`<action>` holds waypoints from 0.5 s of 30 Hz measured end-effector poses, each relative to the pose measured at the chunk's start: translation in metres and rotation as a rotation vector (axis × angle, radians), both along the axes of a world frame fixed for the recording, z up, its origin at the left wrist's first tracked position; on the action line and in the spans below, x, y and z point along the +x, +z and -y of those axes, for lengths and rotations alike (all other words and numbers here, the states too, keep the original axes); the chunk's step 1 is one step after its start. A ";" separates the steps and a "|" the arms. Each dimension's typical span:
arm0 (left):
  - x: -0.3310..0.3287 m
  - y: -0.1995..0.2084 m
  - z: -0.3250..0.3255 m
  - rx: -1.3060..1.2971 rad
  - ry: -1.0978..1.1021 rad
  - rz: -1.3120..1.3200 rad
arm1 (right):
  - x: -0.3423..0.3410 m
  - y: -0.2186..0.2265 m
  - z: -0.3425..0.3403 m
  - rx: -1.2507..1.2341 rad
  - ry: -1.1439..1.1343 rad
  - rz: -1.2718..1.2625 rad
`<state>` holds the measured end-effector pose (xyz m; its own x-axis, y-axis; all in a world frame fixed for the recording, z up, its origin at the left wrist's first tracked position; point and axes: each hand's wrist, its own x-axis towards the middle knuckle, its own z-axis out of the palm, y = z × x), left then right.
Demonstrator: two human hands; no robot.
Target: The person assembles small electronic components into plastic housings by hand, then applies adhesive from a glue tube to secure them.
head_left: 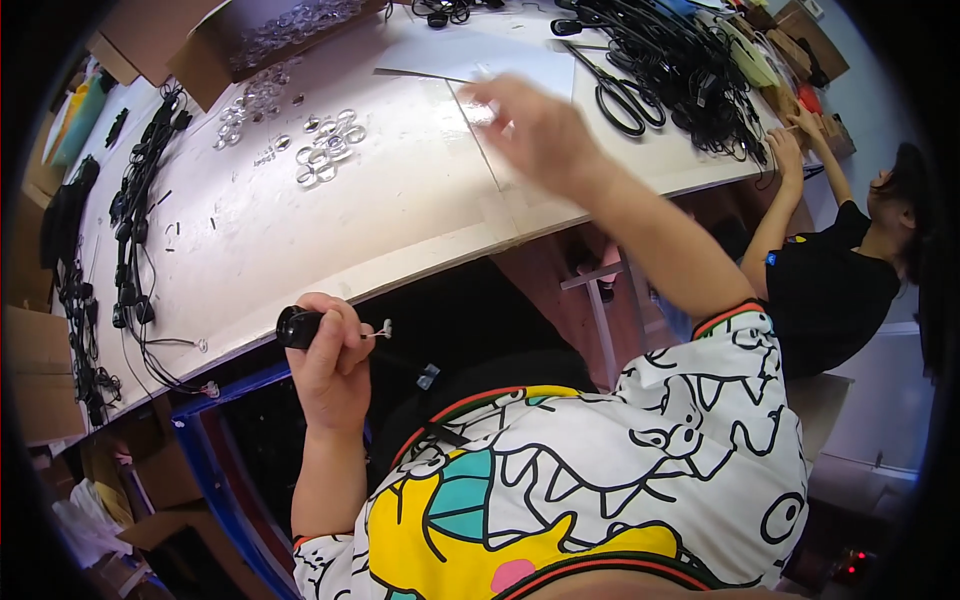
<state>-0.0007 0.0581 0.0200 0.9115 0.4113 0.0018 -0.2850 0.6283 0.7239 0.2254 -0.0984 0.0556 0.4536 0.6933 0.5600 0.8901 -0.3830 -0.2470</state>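
In my left hand (335, 355), just off the table's front edge, is a short black cylindrical housing (299, 327). Thin wires ending in a small white connector (383, 329) stick out from its other side. My right hand (535, 140) is raised over the table beside a white sheet of paper (500, 62). Motion smears its fingers, and a pale shine by the fingertips is too blurred to tell if anything is held. Several clear round lenses (322, 160) lie in a cluster on the tabletop, left of my right hand.
A cardboard box (205, 70) of clear lenses stands at the back left. Black cables (130, 220) lie along the left side. Black-handled scissors (625, 105) rest near a cable heap (700, 90) at right. A co-worker in black (835, 275) sits at the right.
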 end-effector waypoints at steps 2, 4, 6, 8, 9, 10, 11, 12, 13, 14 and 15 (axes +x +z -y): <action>-0.001 0.001 -0.006 0.061 -0.006 -0.070 | 0.042 -0.007 0.008 -0.130 -0.359 0.031; -0.002 0.000 -0.008 0.067 0.014 -0.109 | 0.053 -0.005 0.006 -0.240 -0.458 -0.033; -0.001 -0.002 -0.010 0.152 -0.043 -0.186 | 0.053 -0.001 0.003 -0.337 -0.421 -0.295; -0.001 -0.002 -0.009 0.115 0.021 -0.270 | 0.034 0.001 -0.008 -0.253 -0.364 -0.341; -0.001 -0.003 -0.008 0.162 0.025 -0.288 | 0.017 0.006 -0.011 -0.180 -0.237 -0.301; -0.001 -0.005 -0.008 0.207 0.030 -0.311 | -0.003 0.008 -0.016 -0.106 -0.109 -0.269; 0.001 -0.003 -0.007 0.248 0.021 -0.339 | -0.026 0.008 -0.019 -0.052 -0.026 -0.396; 0.001 0.001 -0.005 0.288 0.014 -0.372 | -0.051 0.007 -0.021 0.001 0.058 -0.530; 0.001 0.002 -0.003 0.284 0.001 -0.365 | -0.072 0.005 -0.020 0.017 0.137 -0.564; 0.001 0.000 -0.003 0.296 -0.033 -0.354 | -0.087 0.002 -0.020 0.035 0.211 -0.593; 0.000 -0.001 -0.001 0.317 -0.024 -0.318 | -0.100 -0.007 -0.020 0.063 0.263 -0.641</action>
<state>-0.0011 0.0593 0.0195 0.8963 0.4147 -0.1574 -0.0056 0.3654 0.9308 0.1258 -0.0787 0.0491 0.5297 0.8006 0.2800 0.6222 -0.1424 -0.7698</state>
